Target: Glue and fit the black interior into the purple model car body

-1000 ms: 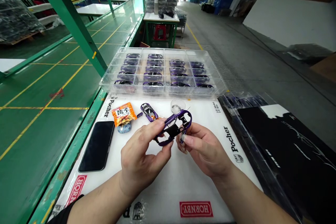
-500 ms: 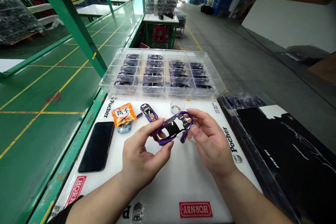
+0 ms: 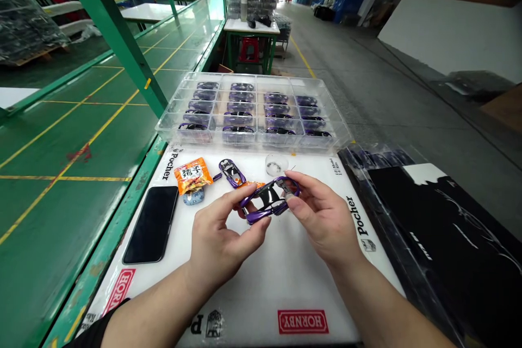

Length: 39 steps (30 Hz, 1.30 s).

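A purple and black model car body is held above the white work mat, tilted. My left hand grips its left end between thumb and fingers. At the right end, my right hand pinches the frame with thumb and forefinger. Behind it on the mat lies a second purple car body, next to a small purple piece. A round clear dish with tiny parts stands just beyond my hands. An orange snack packet rests on a blue patterned object.
A black phone lies at the mat's left. Beyond the mat stands a clear compartment tray of purple car bodies. A black sheet covers boxes at right. A green post rises at left. People are far off.
The held car body has tilted, and its right end is slightly lower. My right hand has shifted a little left, its thumb now against the frame.
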Each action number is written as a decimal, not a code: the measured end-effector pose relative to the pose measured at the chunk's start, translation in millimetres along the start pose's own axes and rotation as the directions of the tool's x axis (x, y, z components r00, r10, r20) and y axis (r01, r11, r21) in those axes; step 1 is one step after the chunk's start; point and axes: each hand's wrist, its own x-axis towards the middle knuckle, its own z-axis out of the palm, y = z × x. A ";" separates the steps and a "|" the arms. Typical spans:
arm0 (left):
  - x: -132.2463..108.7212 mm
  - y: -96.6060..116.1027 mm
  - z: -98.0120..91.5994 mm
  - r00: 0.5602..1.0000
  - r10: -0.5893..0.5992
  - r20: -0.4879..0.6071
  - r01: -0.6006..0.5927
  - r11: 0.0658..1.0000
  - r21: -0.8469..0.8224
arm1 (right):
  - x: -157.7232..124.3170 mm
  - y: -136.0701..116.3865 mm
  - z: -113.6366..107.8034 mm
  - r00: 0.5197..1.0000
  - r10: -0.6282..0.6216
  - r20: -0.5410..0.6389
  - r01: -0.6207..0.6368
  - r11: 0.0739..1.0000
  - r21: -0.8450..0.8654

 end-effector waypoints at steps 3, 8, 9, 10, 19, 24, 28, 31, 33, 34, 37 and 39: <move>-0.2 -0.7 -0.1 0.999 -0.040 0.001 0.040 0.999 -0.023 | -0.1 -0.4 -0.7 0.996 -0.088 -0.006 0.086 0.981 -0.175; 1.1 2.4 1.7 0.992 -0.126 0.003 0.126 0.991 -0.049 | 1.4 -2.4 1.3 0.946 -0.325 0.023 0.298 0.834 -0.464; 1.5 3.6 2.2 0.991 -0.137 0.004 0.137 0.989 -0.050 | 1.5 -2.5 2.1 0.933 -0.358 0.030 0.327 0.812 -0.483; 1.8 4.7 2.7 0.989 -0.148 0.006 0.148 0.988 -0.054 | 1.6 -2.5 2.9 0.921 -0.387 0.041 0.355 0.793 -0.495; 0.9 2.1 2.5 0.972 -0.230 0.036 0.233 0.968 -0.098 | 2.1 -4.5 3.3 0.932 -0.348 0.098 0.354 0.826 -0.439; 5.9 2.9 1.9 0.964 -0.256 0.064 0.261 0.961 -0.089 | 0.5 -3.1 4.4 0.970 -0.238 0.040 0.238 0.917 -0.320; 10.6 7.5 1.4 0.961 -0.261 0.093 0.271 0.955 -0.119 | -2.6 -0.5 3.6 0.962 -0.271 0.028 0.268 0.922 -0.280; 11.1 9.5 0.6 0.966 -0.232 0.112 0.247 0.957 -0.151 | -3.8 1.2 0.8 0.952 -0.305 0.036 0.305 0.921 -0.242; 10.6 10.0 0.3 0.970 -0.210 0.126 0.231 0.956 -0.181 | -3.8 2.2 -1.0 0.948 -0.316 0.040 0.317 0.925 -0.210; 10.3 10.1 0.3 0.970 -0.203 0.130 0.226 0.955 -0.194 | -3.7 2.6 -1.7 0.948 -0.316 0.039 0.317 0.928 -0.194; 9.7 10.7 0.6 0.972 -0.196 0.133 0.220 0.953 -0.208 | -3.2 2.2 -2.2 0.950 -0.310 0.032 0.311 0.938 -0.151; 9.7 11.3 0.8 0.972 -0.189 0.140 0.214 0.956 -0.199 | -3.2 0.6 -1.9 0.950 -0.311 0.027 0.312 0.943 -0.115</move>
